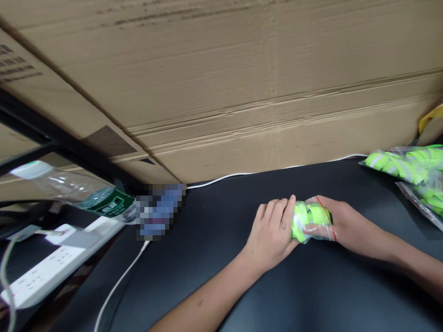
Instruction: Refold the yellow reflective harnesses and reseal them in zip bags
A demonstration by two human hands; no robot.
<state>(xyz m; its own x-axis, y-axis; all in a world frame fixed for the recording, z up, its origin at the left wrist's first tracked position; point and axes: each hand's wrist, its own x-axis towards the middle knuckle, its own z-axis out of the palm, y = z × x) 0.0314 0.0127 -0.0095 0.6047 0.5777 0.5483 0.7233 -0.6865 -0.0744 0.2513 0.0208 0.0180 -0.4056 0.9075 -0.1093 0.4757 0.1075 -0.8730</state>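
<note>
Bare forearms (211, 290) reach in low across the view. Behind them a broad cardboard sheet (242, 83) walls off a black tabletop (207, 230). At lower left is a white power strip (44, 276), with a green-labelled bottle (110, 203) tilted near it. More clear bags (398, 166) of bright bands lie at the far right. Left hand (272, 230) and right hand (342, 219) close on opposite ends of one clear bag of yellow-green bands (302, 221), held between them over the tabletop, its red seal line (335, 234) beside the right hand
</note>
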